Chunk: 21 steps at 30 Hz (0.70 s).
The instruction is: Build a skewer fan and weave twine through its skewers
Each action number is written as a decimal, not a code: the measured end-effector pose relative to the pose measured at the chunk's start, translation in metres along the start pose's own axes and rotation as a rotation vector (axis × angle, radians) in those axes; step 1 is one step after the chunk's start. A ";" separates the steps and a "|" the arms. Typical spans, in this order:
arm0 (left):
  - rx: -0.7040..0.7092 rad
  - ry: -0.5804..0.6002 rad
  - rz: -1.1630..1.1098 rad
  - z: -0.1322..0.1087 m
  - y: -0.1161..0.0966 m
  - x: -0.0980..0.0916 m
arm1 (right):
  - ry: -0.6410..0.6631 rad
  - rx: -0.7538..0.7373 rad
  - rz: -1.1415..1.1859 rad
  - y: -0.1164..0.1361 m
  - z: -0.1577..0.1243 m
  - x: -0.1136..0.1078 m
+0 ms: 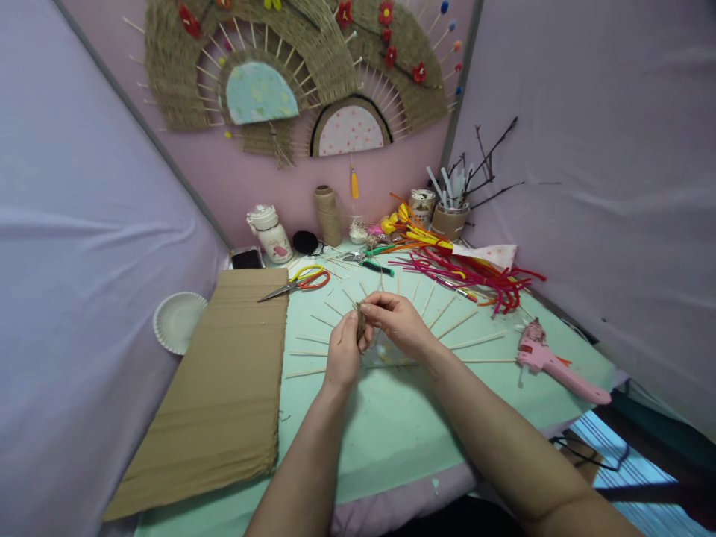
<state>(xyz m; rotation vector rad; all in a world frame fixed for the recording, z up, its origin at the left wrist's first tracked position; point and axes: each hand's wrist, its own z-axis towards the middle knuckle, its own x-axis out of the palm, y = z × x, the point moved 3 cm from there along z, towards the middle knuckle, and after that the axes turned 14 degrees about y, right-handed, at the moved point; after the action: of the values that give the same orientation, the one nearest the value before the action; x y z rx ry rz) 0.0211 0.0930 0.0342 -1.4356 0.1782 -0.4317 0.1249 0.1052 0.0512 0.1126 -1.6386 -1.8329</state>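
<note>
Both hands meet over the middle of the table, pinching a small brown bundle of jute twine [360, 322] between them. My left hand [342, 350] closes around its lower part. At its upper end, the thumb and fingers of my right hand [398, 322] are pressed together on it. Beneath the hands lies a fan-shaped piece with thin wooden sticks [478, 341] spreading outward. Its patterned cloth centre [385, 353] is partly hidden by my right hand and wrist.
Cardboard [224, 373] lies left, with scissors [296, 282] over its corner. A pink glue gun [559, 365] rests right. Pliers [369, 262], a twine spool [327, 216], a white bottle [270, 233] and pipe cleaners [464, 272] stand or lie behind. Woven fans [330, 52] hang on the wall.
</note>
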 end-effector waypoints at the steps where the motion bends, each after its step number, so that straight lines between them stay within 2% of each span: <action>1: 0.002 0.003 -0.003 0.000 -0.001 0.000 | 0.006 -0.001 0.007 -0.001 0.000 0.000; 12: -0.030 0.071 -0.020 0.000 -0.006 0.002 | -0.129 0.022 0.019 -0.006 0.003 -0.013; 18: -0.037 -0.006 -0.107 0.001 -0.004 -0.002 | -0.130 0.036 -0.032 -0.003 0.002 -0.014; 21: -0.007 -0.066 -0.072 0.000 -0.005 -0.004 | -0.127 0.025 -0.126 -0.001 0.002 -0.014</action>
<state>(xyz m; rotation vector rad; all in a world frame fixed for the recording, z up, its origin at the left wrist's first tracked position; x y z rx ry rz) 0.0164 0.0944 0.0387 -1.4640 0.0754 -0.4419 0.1343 0.1140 0.0456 0.1153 -1.7783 -1.9491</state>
